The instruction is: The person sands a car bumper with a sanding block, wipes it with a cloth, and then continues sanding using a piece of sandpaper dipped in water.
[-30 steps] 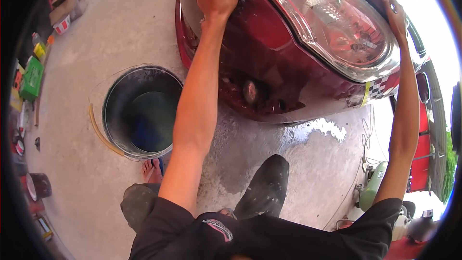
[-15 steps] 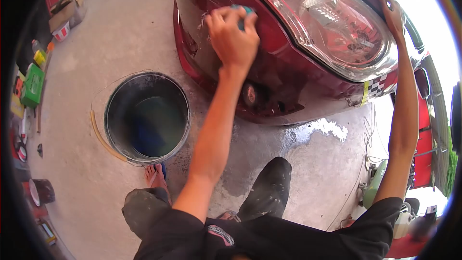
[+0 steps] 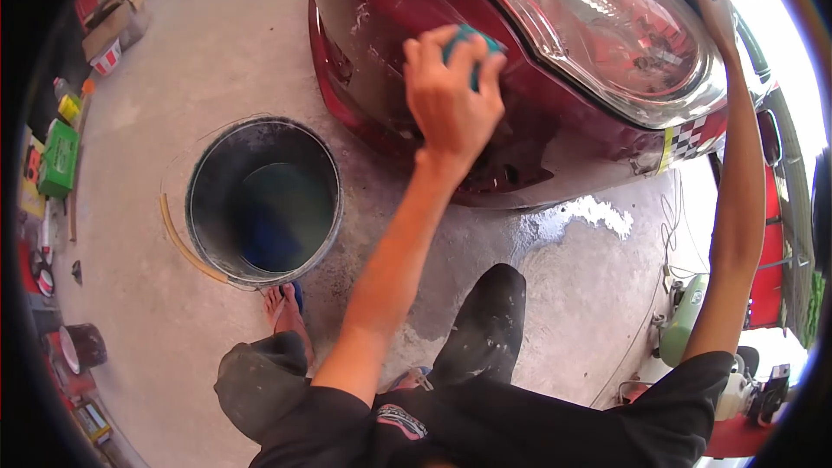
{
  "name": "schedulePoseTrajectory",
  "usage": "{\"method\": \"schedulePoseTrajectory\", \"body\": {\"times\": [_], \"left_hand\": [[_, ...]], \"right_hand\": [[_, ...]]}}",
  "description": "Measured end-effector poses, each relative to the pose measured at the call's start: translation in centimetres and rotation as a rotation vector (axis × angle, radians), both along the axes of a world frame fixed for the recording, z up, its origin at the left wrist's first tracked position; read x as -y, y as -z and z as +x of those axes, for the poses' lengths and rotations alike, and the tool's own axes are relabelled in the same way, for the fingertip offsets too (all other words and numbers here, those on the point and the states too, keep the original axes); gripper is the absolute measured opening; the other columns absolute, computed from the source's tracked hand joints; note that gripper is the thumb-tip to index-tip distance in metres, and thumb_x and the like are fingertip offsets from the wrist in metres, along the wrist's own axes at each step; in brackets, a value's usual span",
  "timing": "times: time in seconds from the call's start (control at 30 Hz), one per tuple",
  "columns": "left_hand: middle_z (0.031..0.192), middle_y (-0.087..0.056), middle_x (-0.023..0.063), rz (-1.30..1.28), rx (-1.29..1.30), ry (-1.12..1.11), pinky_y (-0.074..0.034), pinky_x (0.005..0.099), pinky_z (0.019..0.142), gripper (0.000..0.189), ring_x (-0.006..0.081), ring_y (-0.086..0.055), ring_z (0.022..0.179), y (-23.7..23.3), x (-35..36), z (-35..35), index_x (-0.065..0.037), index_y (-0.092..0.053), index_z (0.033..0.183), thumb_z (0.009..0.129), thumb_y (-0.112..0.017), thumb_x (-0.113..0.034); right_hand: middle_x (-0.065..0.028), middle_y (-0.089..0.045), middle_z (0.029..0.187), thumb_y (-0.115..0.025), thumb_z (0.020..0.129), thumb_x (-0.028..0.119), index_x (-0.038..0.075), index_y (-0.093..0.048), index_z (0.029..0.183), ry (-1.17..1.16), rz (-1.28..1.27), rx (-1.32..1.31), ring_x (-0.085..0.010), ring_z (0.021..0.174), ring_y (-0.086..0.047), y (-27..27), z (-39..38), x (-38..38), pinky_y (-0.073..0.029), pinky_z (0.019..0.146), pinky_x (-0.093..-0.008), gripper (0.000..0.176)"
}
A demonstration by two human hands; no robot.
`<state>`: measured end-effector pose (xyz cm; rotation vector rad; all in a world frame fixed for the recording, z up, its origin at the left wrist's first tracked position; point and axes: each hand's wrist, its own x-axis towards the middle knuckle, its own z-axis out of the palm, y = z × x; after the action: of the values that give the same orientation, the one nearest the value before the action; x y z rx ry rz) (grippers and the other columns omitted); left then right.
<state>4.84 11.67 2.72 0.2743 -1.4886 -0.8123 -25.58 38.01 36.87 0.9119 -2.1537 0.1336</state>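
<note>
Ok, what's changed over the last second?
The left hand slid the teal block down and rightward in view across the red bumper, towards the wearer. Nothing grabbed or released. Unchanged: right hand at the car's edge beside the headlight; bucket on the floor.

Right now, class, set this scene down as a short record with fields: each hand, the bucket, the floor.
Left hand: grips teal pad at bumper
Right hand: beside headlight; exact contact unclear
Bucket: upright, holding liquid and something blue
Floor: bright, shiny patch below bumper
</note>
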Motion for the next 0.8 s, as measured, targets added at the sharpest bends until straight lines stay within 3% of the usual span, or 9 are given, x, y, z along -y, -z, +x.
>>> {"method": "schedulePoseTrajectory", "body": {"times": [0.07, 0.17, 0.33, 0.47, 0.57, 0.67, 0.8], "left_hand": [[0.105, -0.069, 0.0116, 0.057, 0.048, -0.135, -0.052, 0.0463, 0.085, 0.017, 0.0347, -0.063, 0.101, 0.1, 6.0, -3.0, -0.008, -0.077, 0.091, 0.08, -0.087, -0.016], [0.102, -0.069, 0.0126, 0.081, 0.031, -0.191, -0.051, 0.0472, 0.086, 0.017, 0.0353, -0.062, 0.101, 0.1, 7.0, -4.0, -0.005, -0.077, 0.091, 0.082, -0.086, -0.014], [0.11, -0.068, 0.0155, 0.027, -0.005, 0.037, -0.051, 0.0461, 0.088, 0.023, 0.0383, -0.062, 0.101, 0.3, -5.0, 1.5, -0.005, -0.076, 0.094, 0.077, -0.09, -0.012], [0.108, -0.07, 0.0133, 0.056, 0.01, -0.103, -0.05, 0.0467, 0.088, 0.021, 0.0348, -0.064, 0.1, -0.6, 3.8, -3.2, -0.004, -0.075, 0.093, 0.079, -0.089, -0.011], [0.109, -0.066, 0.0123, 0.101, -0.038, -0.094, -0.05, 0.0507, 0.086, 0.02, 0.0371, -0.06, 0.099, -0.3, 1.7, -2.5, -0.006, -0.075, 0.095, 0.08, -0.086, -0.014], [0.111, -0.069, 0.0141, 0.015, 0.017, 0.029, -0.051, 0.0465, 0.09, 0.022, 0.0367, -0.063, 0.1, 0.1, -6.5, 1.9, -0.004, -0.076, 0.094, 0.079, -0.089, -0.012], [0.113, -0.069, 0.0146, 0.012, 0.006, -0.037, -0.051, 0.0474, 0.087, 0.024, 0.037, -0.063, 0.099, -1.2, -0.8, -1.4, -0.004, -0.077, 0.096, 0.078, -0.09, -0.013]], "right_hand": [[-0.0177, -0.068, 0.142, -0.055, 0.104, 0.06, 0.014, -0.067, 0.145, 0.021, -0.004, -0.083, -0.0317, 0.135, -0.06, 0.0, -0.6, -0.3, -0.041, 0.117, -0.0412, 0.063], [-0.0201, -0.065, 0.144, -0.054, 0.105, 0.056, 0.013, -0.066, 0.146, 0.002, 0.07, -0.06, -0.0347, 0.134, -0.059, -0.5, -2.2, -1.3, -0.041, 0.116, -0.0418, 0.06], [-0.0211, -0.064, 0.144, -0.054, 0.105, 0.054, 0.011, -0.065, 0.146, 0.018, 0.064, -0.07, -0.0355, 0.134, -0.059, -0.3, -1.3, -1.6, -0.041, 0.116, -0.0419, 0.06], [-0.0212, -0.064, 0.144, -0.054, 0.105, 0.054, 0.011, -0.064, 0.146, 0.013, 0.058, -0.062, -0.0355, 0.134, -0.059, -0.2, -1.2, -1.9, -0.041, 0.116, -0.0419, 0.06], [-0.0213, -0.064, 0.144, -0.054, 0.105, 0.053, 0.01, -0.064, 0.146, 0.009, 0.058, -0.058, -0.0355, 0.134, -0.059, 0.3, -0.4, -1.5, -0.041, 0.116, -0.0419, 0.06], [-0.0214, -0.064, 0.144, -0.054, 0.105, 0.053, 0.01, -0.064, 0.146, 0.022, 0.059, -0.078, -0.0355, 0.134, -0.059, -0.1, -0.5, -1.9, -0.041, 0.116, -0.0419, 0.06], [-0.0216, -0.064, 0.144, -0.055, 0.105, 0.053, 0.009, -0.064, 0.146, 0.027, 0.075, -0.077, -0.0355, 0.134, -0.059, 0.8, 0.3, -1.6, -0.041, 0.116, -0.0419, 0.06]]}}
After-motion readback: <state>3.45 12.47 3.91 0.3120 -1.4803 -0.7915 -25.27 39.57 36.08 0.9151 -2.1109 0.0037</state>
